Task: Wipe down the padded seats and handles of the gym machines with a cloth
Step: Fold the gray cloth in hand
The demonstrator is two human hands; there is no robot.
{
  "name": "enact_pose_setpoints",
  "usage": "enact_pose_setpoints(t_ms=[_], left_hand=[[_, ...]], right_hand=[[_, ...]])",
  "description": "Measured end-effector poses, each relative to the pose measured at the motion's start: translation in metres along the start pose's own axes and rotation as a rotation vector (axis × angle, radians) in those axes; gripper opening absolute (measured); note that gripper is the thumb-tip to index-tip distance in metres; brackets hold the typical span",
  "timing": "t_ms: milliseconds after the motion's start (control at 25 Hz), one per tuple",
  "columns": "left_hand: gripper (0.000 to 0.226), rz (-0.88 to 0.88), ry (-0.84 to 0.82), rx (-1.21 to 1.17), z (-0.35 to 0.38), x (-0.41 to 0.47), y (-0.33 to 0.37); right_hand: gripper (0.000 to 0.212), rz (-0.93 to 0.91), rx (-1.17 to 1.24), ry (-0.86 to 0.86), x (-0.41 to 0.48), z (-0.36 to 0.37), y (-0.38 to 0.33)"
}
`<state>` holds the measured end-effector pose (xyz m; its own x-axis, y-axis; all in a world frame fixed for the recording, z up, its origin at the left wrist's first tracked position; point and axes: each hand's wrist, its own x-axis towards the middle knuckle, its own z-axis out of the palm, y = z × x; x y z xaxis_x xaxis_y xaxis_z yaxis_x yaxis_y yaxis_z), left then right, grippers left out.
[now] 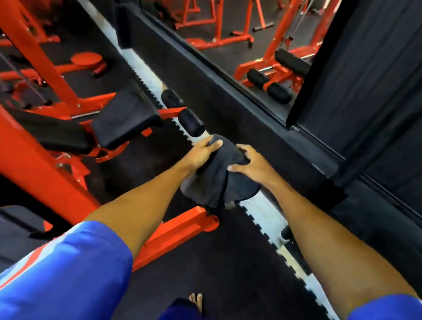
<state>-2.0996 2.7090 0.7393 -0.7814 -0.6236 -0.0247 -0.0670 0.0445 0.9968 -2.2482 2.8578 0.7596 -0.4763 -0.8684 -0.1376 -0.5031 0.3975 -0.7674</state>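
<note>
Head view: one dark cloth (217,185) held in two hands at frame centre, in the air above the floor mat (232,256).
It looks soft, light and limp, hanging in loose folds below the grip; it should neither slip nor tear, and is probably best gathered into a flat wad under one palm for wiping; the left hand (204,153) curls its fingers over the top edge; the right hand (254,165) clutches the folds from the other side, fingers bent into the fabric; count: one cloth, two hands; left of centre stands one orange machine with one padded seat (126,119), one long back pad (55,131) and two black foam rollers (191,126), none touched by the cloth; a mirror (230,22) at upper right shows two more rollers.
</note>
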Motion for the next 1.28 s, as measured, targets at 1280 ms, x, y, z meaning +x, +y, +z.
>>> enact_pose_setpoints(t_ms=[1280], left_hand=[[0.027,-0.517,0.676,0.302,-0.172,0.412,-0.124]], right_hand=[[0.035,-0.243,-0.159,-0.593,0.638,0.016,0.026]])
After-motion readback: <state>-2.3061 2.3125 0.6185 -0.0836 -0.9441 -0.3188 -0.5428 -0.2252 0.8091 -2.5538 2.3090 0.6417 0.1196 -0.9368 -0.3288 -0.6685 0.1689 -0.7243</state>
